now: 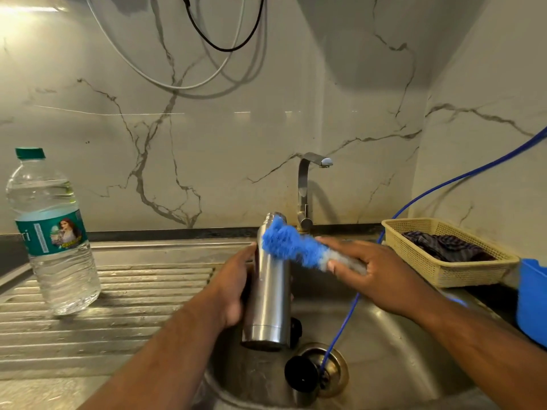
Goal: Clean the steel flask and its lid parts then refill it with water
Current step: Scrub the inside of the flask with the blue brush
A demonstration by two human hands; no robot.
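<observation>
Hands meet over the sink (pixel 399 344), seen from the head camera. The left hand (pixel 233 288) is wrapped around the middle of the steel flask (pixel 268 279), holding it nearly upright above the left part of the basin, its open mouth at the top and its base clear of the sink floor. The right hand (pixel 370 270) is curled around the pale, blurred handle end of a blue brush (pixel 291 242), whose fluffy head lies against the outside of the flask's upper part, just below the mouth. Near the viewer a black lid part (pixel 300 374) lies at the left rim of the drain (pixel 337 368), and a second black piece (pixel 296 327) shows just behind the flask's base. A thin blue hose (pixel 340 329) runs down from the right wall into the drain. The tap (pixel 306 187) stands at the far edge. On the ribbed drainboard (pixel 133 291) to the left stands a capped water bottle (pixel 51 232), mostly full. To the right sits a cream basket (pixel 444 273) holding a dark cloth (pixel 447 247), with a blue container (pixel 531 303) beside it.
</observation>
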